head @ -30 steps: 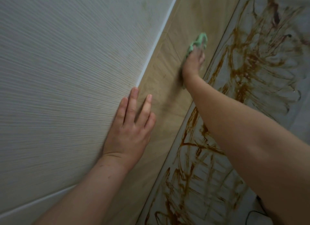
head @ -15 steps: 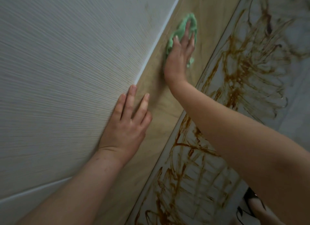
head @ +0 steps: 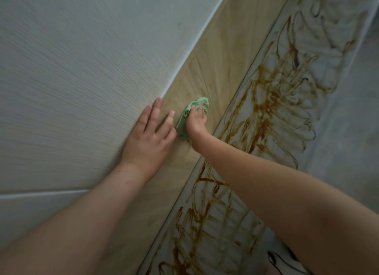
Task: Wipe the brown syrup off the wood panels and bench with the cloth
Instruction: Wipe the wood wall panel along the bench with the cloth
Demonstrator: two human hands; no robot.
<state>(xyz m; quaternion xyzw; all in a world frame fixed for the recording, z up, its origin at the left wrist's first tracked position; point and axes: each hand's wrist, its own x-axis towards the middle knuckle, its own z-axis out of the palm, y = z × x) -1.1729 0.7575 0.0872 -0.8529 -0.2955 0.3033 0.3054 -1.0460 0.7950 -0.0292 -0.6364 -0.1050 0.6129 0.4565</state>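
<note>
My right hand (head: 197, 121) presses a green cloth (head: 182, 123) flat against the tan wood panel (head: 221, 55), fingers spread over it. Just left of it, my left hand (head: 149, 137) lies flat with straight fingers, partly on the panel and partly on the pale ribbed wall (head: 82, 69). Brown syrup (head: 264, 102) is smeared in loops and streaks over the pale bench surface (head: 336, 135) right of the panel. The panel near the cloth shows only faint marks.
A white trim line (head: 196, 43) divides the ribbed wall from the wood panel. A dark strip (head: 252, 67) runs between the panel and the bench. A dark object (head: 274, 258) shows at the bottom right.
My right hand has slid the cloth down the panel toward me, from far up to right beside my left hand. My left hand stays flat in place.
</note>
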